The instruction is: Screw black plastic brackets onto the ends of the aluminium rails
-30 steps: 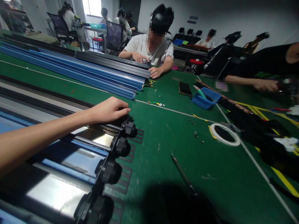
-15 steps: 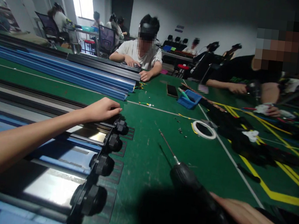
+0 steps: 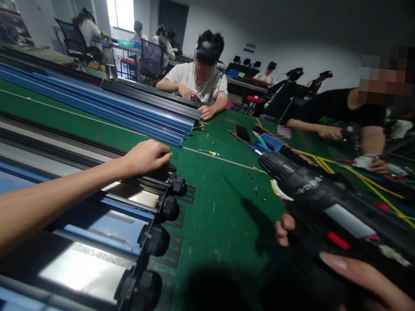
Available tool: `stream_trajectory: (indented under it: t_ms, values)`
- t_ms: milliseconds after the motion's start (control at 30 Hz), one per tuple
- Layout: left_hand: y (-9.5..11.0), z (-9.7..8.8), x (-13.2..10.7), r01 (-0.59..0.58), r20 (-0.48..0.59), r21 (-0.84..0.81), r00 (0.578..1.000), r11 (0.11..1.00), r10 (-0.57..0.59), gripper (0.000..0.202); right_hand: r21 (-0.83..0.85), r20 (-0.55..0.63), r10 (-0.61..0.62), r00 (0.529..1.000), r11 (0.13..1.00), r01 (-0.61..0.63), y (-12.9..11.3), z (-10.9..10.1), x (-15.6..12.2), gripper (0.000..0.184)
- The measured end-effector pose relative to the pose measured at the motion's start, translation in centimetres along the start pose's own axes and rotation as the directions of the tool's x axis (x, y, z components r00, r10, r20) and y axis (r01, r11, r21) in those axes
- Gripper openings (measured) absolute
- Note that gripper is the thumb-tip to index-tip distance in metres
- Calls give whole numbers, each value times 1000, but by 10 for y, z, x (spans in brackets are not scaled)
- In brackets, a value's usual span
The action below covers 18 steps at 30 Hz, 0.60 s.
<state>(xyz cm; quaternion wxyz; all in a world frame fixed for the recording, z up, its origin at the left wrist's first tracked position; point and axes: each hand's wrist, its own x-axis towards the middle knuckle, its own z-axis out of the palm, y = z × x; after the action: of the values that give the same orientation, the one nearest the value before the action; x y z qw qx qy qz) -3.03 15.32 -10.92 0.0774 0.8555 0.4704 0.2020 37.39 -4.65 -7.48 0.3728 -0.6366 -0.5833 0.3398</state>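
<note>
My left hand point(image 3: 146, 157) lies with bent fingers on the far end of a long metal and blue panel point(image 3: 86, 212), pressing its top edge. A black end bar with several round black glands point(image 3: 156, 239) runs along the panel's right end. My right hand point(image 3: 346, 279) grips a black cordless drill point(image 3: 321, 197) raised above the green table point(image 3: 223, 216). The drill's long thin bit point(image 3: 244, 142) points away to the left, clear of the panel.
Long blue and black profiles point(image 3: 123, 107) lie across the table behind the panel. Further right are a phone point(image 3: 243, 132), a blue tray point(image 3: 268, 143), small screws and yellow cables. Two people sit opposite with their hands on the table, and others are seated in the background.
My right hand has lifted the drill from low on the table to mid-air, closer to the camera. My left hand has stayed on the panel's end.
</note>
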Motion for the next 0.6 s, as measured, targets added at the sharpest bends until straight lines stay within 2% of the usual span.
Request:
stream_trajectory:
  t_ms: [33,100,167,233,333,500,600]
  values:
    - [0,0,0,-4,-2,-3,1000,1000,4,42,165,25,57,998,984,-60,-3,6,6,45]
    - [-1,2,-1,-16,-15,-8,1000,1000,16,42,419,96,127,987,894,-156,-10,20,17,41]
    - [-2,3,-1,-27,-21,-17,999,999,27,42,514,160,120,980,837,-187,-14,36,26,36]
    - [-3,4,-1,-32,-17,-27,999,999,31,43,563,215,82,973,804,-192,-13,49,34,36]
    - [-4,4,0,-30,-5,-47,1000,998,30,43,573,248,61,967,796,-197,1,59,44,45]
    - [-2,5,1,-37,73,-114,996,993,46,43,541,258,161,953,792,-281,33,58,51,51]
    - [0,1,0,-24,149,-140,988,990,45,49,537,278,161,947,791,-292,35,57,53,53]
